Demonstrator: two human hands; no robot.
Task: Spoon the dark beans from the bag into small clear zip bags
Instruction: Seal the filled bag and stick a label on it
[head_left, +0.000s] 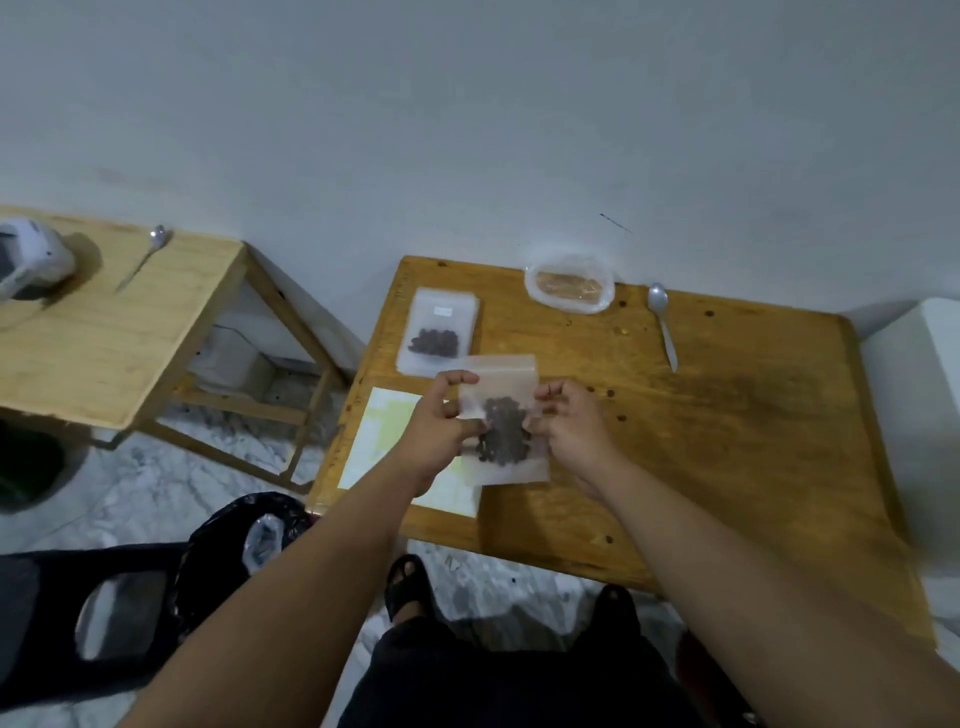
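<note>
Partly done, by the look of things: two small bags loaded so far. Lying flat at upper centre of the wooden table (727, 415), a filled zip bag (439, 317), clear, with a small white label near its top and a cluster of beans (434, 342) in its lower half; sealed or not, impossible to tell. Held up at centre frame, just over the tabletop, a second zip bag (506, 374) with a larger heap of dark beans (501, 431) settled low inside. Pinched at its left edge by the left hand (441, 421), thumb and forefinger curled onto the plastic; pinched at its right edge by the right hand (571, 431), fingers bent in against the film. Probably being levelled or closed, though the zip strip too faint to judge. At the top of the table, close to the wall, a clear supply bag (569, 283) with its mouth rolled open; brownish within, either contents or the wood showing through, no dark beans plainly visible there. Just right of it, a metal spoon (662, 327) lying on the wood, bowl toward the wall, apparently empty, well apart from both hands. Likely left to do: seal the held bag, set it beside the first, then more scooping if any beans remain. Under the left hand, a pale sheet of paper (384, 447). At upper left, a lighter side table (104, 338) with another spoon (145, 254) and a white appliance (31, 260). At lower left, a black bin bag (228, 525).
</note>
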